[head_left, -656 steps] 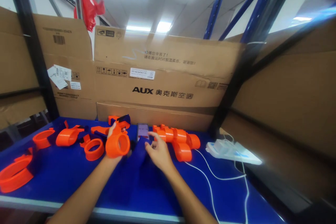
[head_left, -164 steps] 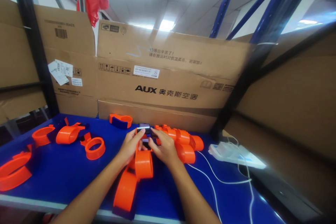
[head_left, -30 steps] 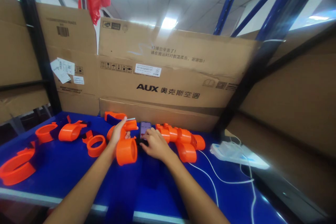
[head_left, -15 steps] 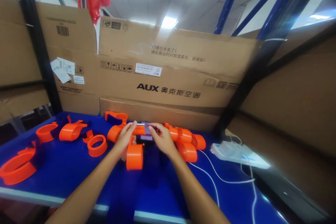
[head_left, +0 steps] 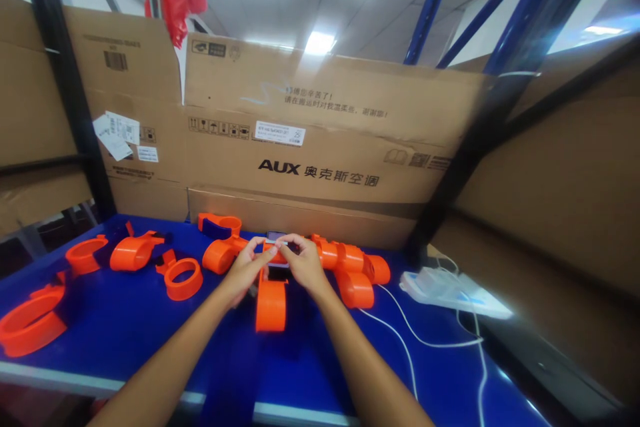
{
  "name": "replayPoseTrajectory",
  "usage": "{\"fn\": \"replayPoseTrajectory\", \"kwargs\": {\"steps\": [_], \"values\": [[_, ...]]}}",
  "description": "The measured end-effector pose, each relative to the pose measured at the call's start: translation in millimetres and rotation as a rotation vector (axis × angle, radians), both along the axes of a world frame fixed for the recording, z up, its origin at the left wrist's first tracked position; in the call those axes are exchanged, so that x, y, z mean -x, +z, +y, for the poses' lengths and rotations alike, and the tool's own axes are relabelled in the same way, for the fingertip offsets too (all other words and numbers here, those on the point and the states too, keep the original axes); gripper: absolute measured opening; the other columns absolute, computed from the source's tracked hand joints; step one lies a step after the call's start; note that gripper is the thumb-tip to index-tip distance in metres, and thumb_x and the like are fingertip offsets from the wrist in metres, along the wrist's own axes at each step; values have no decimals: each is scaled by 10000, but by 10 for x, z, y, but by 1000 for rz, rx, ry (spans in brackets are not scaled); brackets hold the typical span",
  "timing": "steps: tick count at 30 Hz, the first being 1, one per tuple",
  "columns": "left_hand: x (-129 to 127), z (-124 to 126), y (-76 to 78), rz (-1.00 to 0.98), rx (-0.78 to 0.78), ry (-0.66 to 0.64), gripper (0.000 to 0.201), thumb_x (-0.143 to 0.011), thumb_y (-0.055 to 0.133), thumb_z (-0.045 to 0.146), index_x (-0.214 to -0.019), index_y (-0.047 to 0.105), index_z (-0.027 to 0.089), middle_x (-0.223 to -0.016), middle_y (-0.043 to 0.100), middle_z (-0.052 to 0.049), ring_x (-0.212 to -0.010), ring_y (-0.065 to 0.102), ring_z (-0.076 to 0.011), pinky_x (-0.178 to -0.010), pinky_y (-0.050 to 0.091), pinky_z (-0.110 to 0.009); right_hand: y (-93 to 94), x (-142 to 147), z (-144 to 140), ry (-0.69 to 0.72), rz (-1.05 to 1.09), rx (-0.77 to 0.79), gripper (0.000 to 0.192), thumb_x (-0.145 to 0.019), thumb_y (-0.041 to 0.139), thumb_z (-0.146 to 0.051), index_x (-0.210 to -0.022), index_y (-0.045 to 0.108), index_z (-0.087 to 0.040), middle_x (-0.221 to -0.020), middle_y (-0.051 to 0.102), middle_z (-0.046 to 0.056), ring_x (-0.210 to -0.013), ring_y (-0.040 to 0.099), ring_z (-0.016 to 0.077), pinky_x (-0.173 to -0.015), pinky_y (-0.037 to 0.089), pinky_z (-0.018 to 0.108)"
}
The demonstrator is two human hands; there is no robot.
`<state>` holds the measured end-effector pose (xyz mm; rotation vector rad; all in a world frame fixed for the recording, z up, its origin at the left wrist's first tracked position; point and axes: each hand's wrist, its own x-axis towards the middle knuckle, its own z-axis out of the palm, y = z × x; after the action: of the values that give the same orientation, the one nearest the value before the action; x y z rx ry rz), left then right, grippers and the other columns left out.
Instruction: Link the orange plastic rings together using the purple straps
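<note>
My left hand (head_left: 245,275) is closed around an orange plastic ring part (head_left: 271,305). Its wide band hangs below my fingers, and its upper portion lies between both hands. My right hand (head_left: 306,264) is bent in a pinch at the top of that part, thumb close to the left thumb. A thin whitish strip (head_left: 276,241) shows between the fingertips; what exactly the right fingers grip is hidden. Just behind the hands is a dark device with a greyish-purple face (head_left: 277,235), mostly covered.
Several orange ring parts lie at the left, such as an upright-tabbed ring (head_left: 183,279); more are clustered at the right (head_left: 356,288). White cables (head_left: 430,345) run from a white power strip (head_left: 457,293). A cardboard wall (head_left: 320,147) stands behind the blue tabletop (head_left: 165,340).
The held orange part has shifted right and slightly down, with the left hand following. My thumbs have come together over its top, and less of the whitish strip shows.
</note>
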<state>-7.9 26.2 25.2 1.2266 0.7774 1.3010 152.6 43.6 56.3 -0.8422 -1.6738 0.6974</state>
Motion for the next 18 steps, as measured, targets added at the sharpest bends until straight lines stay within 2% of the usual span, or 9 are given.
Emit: {"fn": "replayPoseTrajectory", "kwargs": {"steps": [3, 10, 13, 15, 18], "values": [[4, -15, 15, -33, -18, -21, 570, -733, 775, 486, -1177, 548, 211, -501, 543, 71, -423, 467, -93, -454, 334, -195, 16, -29, 7, -34, 0, 5, 234, -816, 692, -419, -853, 731, -192, -847, 729, 49, -785, 640, 201, -728, 500, 308], [19, -52, 142, -137, -15, 65, 547, -715, 797, 417, -1166, 577, 197, -502, 535, 76, -415, 460, -76, -447, 350, -180, 40, -88, 50, -119, 44, -58, 215, -812, 689, -399, -845, 731, -190, -872, 723, 56, -793, 635, 197, -752, 489, 313], [199, -23, 203, -234, 19, 118, 499, -694, 810, 402, -1099, 597, 203, -489, 513, 89, -388, 461, -73, -424, 356, -175, 65, -205, 58, -206, 101, -61, 230, -821, 670, -408, -860, 722, -187, -848, 715, 50, -771, 626, 194, -728, 486, 308], [362, 21, 229, -358, 38, 149, 435, -710, 795, 412, -1040, 599, 208, -528, 550, 79, -385, 474, -74, -411, 369, -175, 76, -275, 39, -281, 81, -90, 225, -832, 653, -399, -862, 721, -186, -830, 703, 49, -756, 613, 192, -708, 475, 302], [537, 94, 241, -492, 75, 122, 375, -742, 760, 427, -984, 608, 184, -732, 690, -12, -474, 576, -108, -441, 449, -212, 57, -256, -49, -255, -167, -159, 173, -842, 639, -334, -828, 734, -190, -778, 675, 46, -739, 590, 188, -695, 450, 293]]}}
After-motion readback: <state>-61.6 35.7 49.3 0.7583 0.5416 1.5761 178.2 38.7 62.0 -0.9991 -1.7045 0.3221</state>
